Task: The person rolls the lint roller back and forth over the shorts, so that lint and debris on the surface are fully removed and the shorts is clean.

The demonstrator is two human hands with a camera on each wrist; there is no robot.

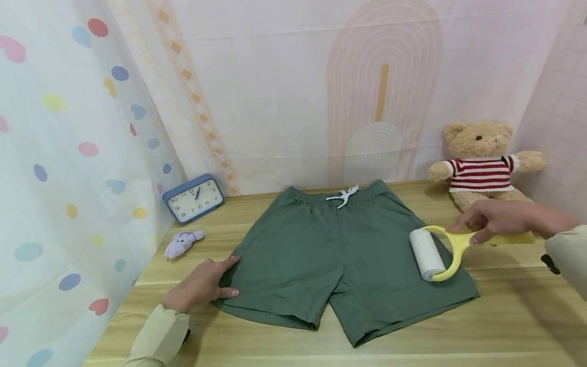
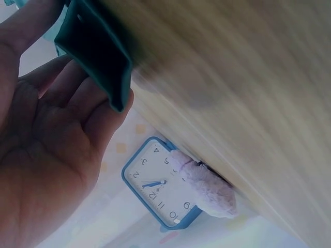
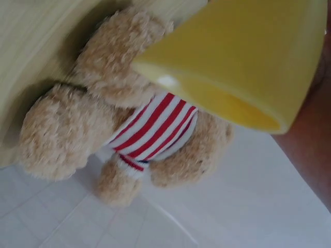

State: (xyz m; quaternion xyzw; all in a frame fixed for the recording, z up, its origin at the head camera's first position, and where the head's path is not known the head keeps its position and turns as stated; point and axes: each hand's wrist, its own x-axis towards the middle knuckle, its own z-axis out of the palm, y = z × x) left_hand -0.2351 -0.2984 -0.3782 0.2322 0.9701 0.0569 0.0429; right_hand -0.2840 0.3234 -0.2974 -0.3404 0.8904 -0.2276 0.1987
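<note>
Dark green shorts (image 1: 293, 255) with a white tied drawstring (image 1: 343, 197) lie spread on the wooden table. At their left side my left hand (image 1: 204, 285) rests with thumb and index finger spread, touching the fabric. Its palm shows in the left wrist view, the fingertips against the raised green hem (image 2: 98, 51). My right hand (image 1: 500, 221) grips the yellow handle of a lint roller (image 1: 460, 244). The roller's white cylinder (image 1: 426, 255) sits on the right leg of the shorts. In the right wrist view the handle's hollow end (image 3: 232, 67) fills the top.
A blue-framed clock (image 1: 193, 199) and a small lilac plush toy (image 1: 183, 243) are at the table's left. Behind my right hand sits a teddy bear (image 1: 481, 173) in a striped shirt. Patterned curtains (image 1: 275, 92) hang along the back and left.
</note>
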